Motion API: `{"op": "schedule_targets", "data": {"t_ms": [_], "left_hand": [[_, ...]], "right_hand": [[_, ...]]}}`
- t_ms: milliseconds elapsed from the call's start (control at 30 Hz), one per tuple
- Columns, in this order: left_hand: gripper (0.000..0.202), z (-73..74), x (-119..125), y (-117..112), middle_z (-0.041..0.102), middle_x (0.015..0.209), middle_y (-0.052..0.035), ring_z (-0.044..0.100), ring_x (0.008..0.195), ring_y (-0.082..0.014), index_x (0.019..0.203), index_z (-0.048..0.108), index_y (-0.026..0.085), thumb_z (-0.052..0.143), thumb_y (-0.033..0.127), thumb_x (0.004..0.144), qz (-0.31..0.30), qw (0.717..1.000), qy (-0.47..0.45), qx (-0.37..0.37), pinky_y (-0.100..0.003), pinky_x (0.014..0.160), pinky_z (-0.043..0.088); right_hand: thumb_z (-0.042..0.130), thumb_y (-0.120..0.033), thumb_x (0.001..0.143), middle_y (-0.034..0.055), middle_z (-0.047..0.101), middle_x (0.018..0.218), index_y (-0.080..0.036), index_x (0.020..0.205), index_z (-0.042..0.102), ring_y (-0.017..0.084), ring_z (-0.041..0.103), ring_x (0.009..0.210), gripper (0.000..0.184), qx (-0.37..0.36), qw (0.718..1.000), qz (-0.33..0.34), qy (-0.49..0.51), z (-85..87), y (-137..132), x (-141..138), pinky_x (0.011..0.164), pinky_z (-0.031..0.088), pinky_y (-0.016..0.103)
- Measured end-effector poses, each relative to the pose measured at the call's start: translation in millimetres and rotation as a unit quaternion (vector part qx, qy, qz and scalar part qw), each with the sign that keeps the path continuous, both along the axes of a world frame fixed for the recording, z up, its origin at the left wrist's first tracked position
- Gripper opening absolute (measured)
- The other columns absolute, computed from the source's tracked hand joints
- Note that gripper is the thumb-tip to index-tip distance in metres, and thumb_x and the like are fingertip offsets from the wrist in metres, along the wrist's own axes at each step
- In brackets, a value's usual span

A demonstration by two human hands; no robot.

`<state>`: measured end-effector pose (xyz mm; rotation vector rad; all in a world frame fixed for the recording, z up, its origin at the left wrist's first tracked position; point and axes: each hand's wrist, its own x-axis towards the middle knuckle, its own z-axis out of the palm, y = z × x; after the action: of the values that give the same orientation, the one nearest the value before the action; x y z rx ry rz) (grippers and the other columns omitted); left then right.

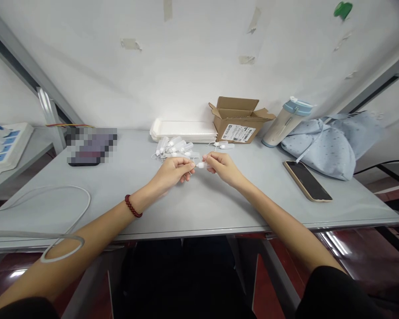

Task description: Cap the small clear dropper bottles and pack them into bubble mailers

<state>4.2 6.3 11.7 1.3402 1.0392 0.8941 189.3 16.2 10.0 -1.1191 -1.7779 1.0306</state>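
Between my hands, above the table, is a small translucent dropper bottle [201, 165] with a white neck, lying sideways. My right hand [223, 167] is closed around its body, which the fingers mostly hide. At the nozzle end, my left hand [177, 172] is pinched shut on the tip; whether a tiny cap is between those fingers is too small to tell. Just behind the left fingers lies a loose pile of similar bottles [174, 145] with thin white loops. A few more bottles [224, 145] lie behind the right hand.
A stack of white flat sheets or trays [186, 128] and an open cardboard box [237, 128] stand against the wall. To the right are a tumbler [287, 122], a blue cloth bag [326, 144] and a phone [307, 180]. A white cable [83, 199] loops at left, near a blurred object [91, 146].
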Motion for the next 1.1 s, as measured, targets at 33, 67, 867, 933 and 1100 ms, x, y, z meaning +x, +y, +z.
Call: {"op": "schedule_targets", "data": {"t_ms": [33,67,867,933,1100], "left_hand": [[0.025,0.2,0,0,0.06,0.068,-0.0026,0.05,0.052,-0.0085,0.071,0.062,0.013,0.065,0.036,0.08,-0.003,1.0,-0.007,-0.008,-0.023,0.048,0.035],[0.027,0.7,0,0,0.061,0.07,-0.0031,0.051,0.053,-0.0086,0.073,0.062,0.013,0.064,0.039,0.081,-0.005,1.0,-0.015,-0.019,-0.023,0.048,0.035],[0.018,13.7,-13,8,0.064,0.063,-0.0022,0.053,0.05,-0.0097,0.068,0.064,0.015,0.065,0.031,0.075,0.036,0.989,0.095,0.106,-0.022,0.047,0.039],[0.019,14.5,-22,17,0.063,0.062,-0.0017,0.053,0.05,-0.0099,0.067,0.063,0.015,0.065,0.032,0.075,0.116,0.978,0.095,0.146,-0.022,0.049,0.04],[0.013,12.5,-54,45,0.066,0.066,-0.0012,0.055,0.051,-0.0107,0.072,0.064,0.016,0.06,0.027,0.077,0.291,0.915,0.167,0.223,-0.023,0.053,0.044]], "right_hand": [[0.051,-0.06,0.086,-0.0045,0.042,0.053,-0.019,0.06,0.044,0.009,0.035,0.052,0.049,-0.008,1.0,0.004,0.008,1.4,0,0,0.054,0.027,0.026],[0.051,-0.059,0.086,-0.0046,0.041,0.053,-0.019,0.06,0.043,0.009,0.035,0.051,0.048,-0.015,1.0,0.007,0.016,2.6,0,1,0.053,0.027,0.026],[0.036,-0.054,0.095,0.0025,0.057,0.069,-0.019,0.072,0.05,0.013,0.051,0.063,0.045,0.035,0.998,0.006,-0.049,-4.7,15,14,0.065,0.041,0.028],[0.039,-0.047,0.096,0.0066,0.063,0.083,-0.018,0.083,0.055,0.018,0.057,0.076,0.036,0.11,0.986,-0.056,-0.112,-12.5,27,25,0.073,0.044,0.032],[0.046,-0.023,0.089,0.0195,0.06,0.116,-0.013,0.111,0.058,0.032,0.051,0.114,0.027,0.273,0.898,-0.143,-0.314,-35.8,63,65,0.098,0.04,0.048]]}}
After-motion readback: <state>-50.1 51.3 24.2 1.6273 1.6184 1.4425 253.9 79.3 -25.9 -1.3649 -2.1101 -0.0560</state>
